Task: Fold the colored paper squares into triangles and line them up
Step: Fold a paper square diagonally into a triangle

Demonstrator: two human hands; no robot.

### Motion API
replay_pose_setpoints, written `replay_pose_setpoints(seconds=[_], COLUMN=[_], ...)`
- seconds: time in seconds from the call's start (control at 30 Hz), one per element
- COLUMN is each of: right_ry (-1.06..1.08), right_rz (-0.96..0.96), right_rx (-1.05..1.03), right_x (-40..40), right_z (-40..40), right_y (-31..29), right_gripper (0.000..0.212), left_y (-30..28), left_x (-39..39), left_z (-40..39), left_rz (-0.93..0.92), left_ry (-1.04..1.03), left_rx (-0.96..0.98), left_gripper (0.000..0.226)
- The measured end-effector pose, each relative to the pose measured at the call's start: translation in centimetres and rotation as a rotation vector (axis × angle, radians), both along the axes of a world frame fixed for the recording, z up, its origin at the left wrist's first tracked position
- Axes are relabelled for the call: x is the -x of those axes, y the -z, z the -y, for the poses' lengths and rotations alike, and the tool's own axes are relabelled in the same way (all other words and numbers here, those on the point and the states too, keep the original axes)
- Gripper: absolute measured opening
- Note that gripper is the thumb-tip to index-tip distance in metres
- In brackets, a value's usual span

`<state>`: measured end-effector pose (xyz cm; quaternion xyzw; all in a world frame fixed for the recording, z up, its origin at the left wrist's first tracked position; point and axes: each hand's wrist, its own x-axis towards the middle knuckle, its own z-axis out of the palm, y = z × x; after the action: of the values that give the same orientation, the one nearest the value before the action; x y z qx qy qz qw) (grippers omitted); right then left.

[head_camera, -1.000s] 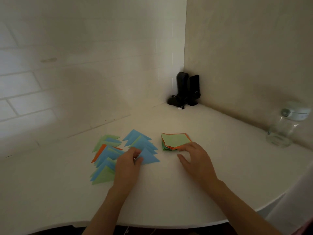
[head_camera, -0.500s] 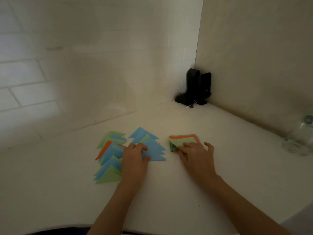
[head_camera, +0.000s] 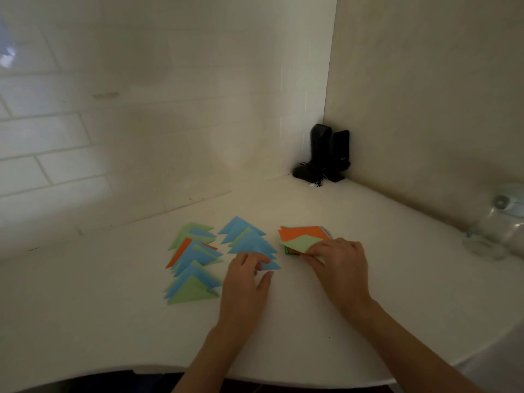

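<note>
Now, right at the fingertips: the right hand [head_camera: 338, 260] has its fingers curled onto a light green sheet [head_camera: 301, 243], pinching it near its lower corner and lifting it off the stack of paper squares [head_camera: 304, 235], whose orange top sheet shows beneath. Paper like this should be feather-light, thin and floppy, easy to crease by accident and prone to slide on a smooth top, so a corner or edge pinch is the sensible hold, with the other sheets kept from dragging along. Over to the left hand [head_camera: 246, 275]: its fingertips curl down onto the nearest blue triangle [head_camera: 270, 263], the last piece in the right-hand row of folded triangles [head_camera: 249, 241], thumb spread out to the side; whether it pinches that piece or only presses it I cannot tell. Beside that row, just to the left, runs a longer row of triangles [head_camera: 192, 265] in blue, green and orange, overlapping like tiles. Both forearms reach in from the near edge of the white table [head_camera: 368, 321], palms down, wrists low. Further out, black speakers [head_camera: 326, 154] stand in the far corner and a clear bottle [head_camera: 493, 231] sits at the right edge
</note>
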<state>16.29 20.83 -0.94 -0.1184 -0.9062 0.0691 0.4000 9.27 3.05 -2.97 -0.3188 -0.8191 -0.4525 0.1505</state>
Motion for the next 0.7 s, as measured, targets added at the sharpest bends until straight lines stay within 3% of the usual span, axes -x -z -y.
replay_pose_setpoints(seconds=[0.17, 0.37, 0.57, 0.7], right_ry=[-0.098, -0.131, -0.175, -0.193], right_rz=[-0.052, 0.093, 0.188, 0.198], right_rx=[-0.068, -0.047, 0.163, 0.336], right_x=[-3.6, -5.6, -6.1, -5.6], right_z=[1.5, 2.7, 2.7, 2.2], right_y=[0.6, 2.6, 3.1, 3.2], right_gripper=[0.005, 0.02, 0.024, 0.021], left_y=[0.0, 0.9, 1.4, 1.1], left_x=[-2.4, -3.6, -3.3, -3.2], left_z=[-0.3, -0.1, 0.3, 0.3], left_rz=[-0.08, -0.103, -0.026, 0.067], left_ry=[0.146, 0.257, 0.204, 0.166], left_rx=[0.012, 0.134, 0.171, 0.129], left_gripper=[0.036, 0.025, 0.034, 0.02])
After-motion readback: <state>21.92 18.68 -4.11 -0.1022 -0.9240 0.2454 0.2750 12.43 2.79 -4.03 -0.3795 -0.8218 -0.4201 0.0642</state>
